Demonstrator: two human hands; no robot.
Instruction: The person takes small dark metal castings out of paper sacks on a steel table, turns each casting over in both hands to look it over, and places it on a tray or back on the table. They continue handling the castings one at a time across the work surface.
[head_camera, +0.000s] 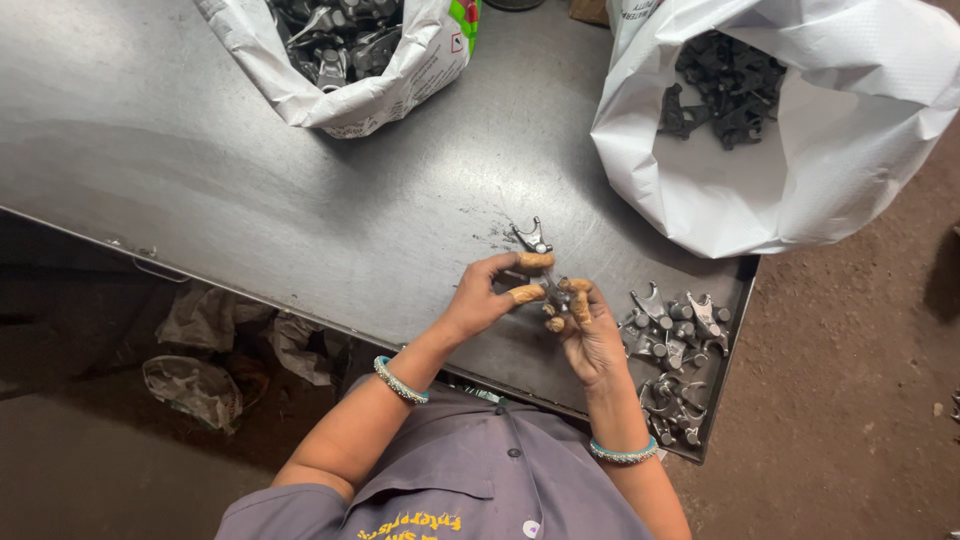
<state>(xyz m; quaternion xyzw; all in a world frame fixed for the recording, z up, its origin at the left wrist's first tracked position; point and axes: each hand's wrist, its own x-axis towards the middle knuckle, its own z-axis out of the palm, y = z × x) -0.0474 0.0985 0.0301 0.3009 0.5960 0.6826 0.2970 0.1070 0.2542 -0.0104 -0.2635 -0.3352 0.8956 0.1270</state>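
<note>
Both hands pinch one small metal part (553, 290) — left hand (480, 300) and right hand (590, 335) closed on it. Best kept low over the table (250, 190) — near the pile of parts (675, 345).

Grey collared shirt (470, 480) with buttons, yellow lettering, beaded turquoise bangle (400, 381) on each wrist, tan fingertip covers (527, 293)

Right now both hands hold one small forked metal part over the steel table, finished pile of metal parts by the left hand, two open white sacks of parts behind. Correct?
Nearly. The pile of small forked metal parts lies by the right hand, not the left hand; the head view shows it at the steel table corner. Both hands do hold one small forked metal part, with two open white sacks behind.
</note>
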